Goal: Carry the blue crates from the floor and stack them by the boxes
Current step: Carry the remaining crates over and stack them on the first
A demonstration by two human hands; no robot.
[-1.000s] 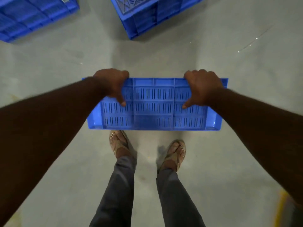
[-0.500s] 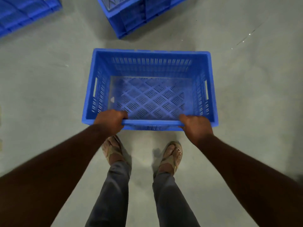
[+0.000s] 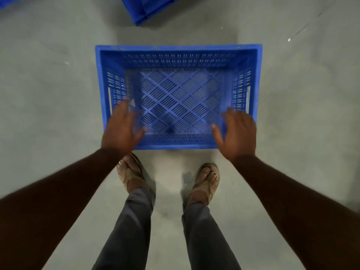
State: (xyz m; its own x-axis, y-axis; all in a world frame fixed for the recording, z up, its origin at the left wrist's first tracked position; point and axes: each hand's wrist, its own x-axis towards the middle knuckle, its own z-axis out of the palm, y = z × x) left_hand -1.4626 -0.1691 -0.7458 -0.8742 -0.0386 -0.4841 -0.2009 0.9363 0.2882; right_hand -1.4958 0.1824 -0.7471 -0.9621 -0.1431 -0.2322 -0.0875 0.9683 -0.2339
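Head view: one crate (image 3: pixel 179 49) is sat upright on the floor (image 3: pixel 48 94) just ahead of the feet. Left hand (image 3: pixel 120 131) and right hand (image 3: pixel 238 133) are spread above its near rim, nothing gripped. No boxes are seen, so carrying and stacking are probably still undone.

Grey concrete floor (image 3: pixel 58 114) fills the frame; low centre, two sandalled feet (image 3: pixel 206 180) stand under grey trousers (image 3: pixel 128 230), small white specks (image 3: pixel 288 39) upper right.

A grey concrete floor (image 3: pixel 58 114) carries an open blue crate (image 3: pixel 179 55) mid-frame, another crate (image 3: pixel 144 8) at top, and two sandalled feet (image 3: pixel 132 176).
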